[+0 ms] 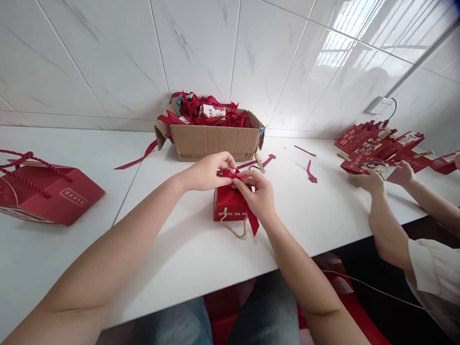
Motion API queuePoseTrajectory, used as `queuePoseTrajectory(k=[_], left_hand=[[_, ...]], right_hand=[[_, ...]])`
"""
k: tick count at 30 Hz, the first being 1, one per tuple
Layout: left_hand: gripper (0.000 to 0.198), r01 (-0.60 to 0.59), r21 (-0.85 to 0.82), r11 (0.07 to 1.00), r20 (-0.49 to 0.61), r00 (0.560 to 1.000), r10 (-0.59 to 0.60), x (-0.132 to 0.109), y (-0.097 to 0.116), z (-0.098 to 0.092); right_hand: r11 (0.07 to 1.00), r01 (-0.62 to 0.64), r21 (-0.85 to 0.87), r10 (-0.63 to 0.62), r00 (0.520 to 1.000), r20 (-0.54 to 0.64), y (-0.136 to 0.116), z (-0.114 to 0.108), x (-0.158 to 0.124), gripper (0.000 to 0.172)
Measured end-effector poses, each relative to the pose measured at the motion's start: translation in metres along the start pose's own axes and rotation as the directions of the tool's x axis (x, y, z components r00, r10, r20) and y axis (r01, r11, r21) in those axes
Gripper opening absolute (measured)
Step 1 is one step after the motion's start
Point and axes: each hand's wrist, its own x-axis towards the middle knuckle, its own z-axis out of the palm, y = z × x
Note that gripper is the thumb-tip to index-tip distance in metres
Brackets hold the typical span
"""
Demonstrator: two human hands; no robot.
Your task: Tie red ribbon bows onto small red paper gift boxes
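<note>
A small red gift box with gold lettering stands on the white table in front of me. Its twisted gold cord handle hangs down the near side. Red ribbon is gathered in a knot or bow on the box top, and one tail drops past the right edge. My left hand pinches the ribbon from the left. From the right, my right hand pinches it too, fingertips almost meeting the left ones. The fingers partly cover the knot.
Behind the gift box, a cardboard box overflows with red ribbons. A red gift bag lies at left. Ribbon scraps are scattered right of centre. Farther right, a co-worker's hands hold a red box near several others.
</note>
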Motion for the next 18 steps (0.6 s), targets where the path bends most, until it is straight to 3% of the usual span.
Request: queuePoseTrajectory(k=[9,18], left_hand=[[0.027,-0.017,0.054,0.998,-0.085,0.996,0.022,-0.0008,0.0032,0.0047],[0.027,-0.057,0.07,0.996,-0.091,0.994,0.063,-0.0016,0.0005,0.0036]], right_hand=[[0.953,0.094,-0.287,-0.126,0.988,-0.094,-0.002,0.0061,-0.0097,0.02],[0.964,0.154,-0.216,-0.16,0.987,-0.011,0.0041,-0.0009,-0.0056,0.021]])
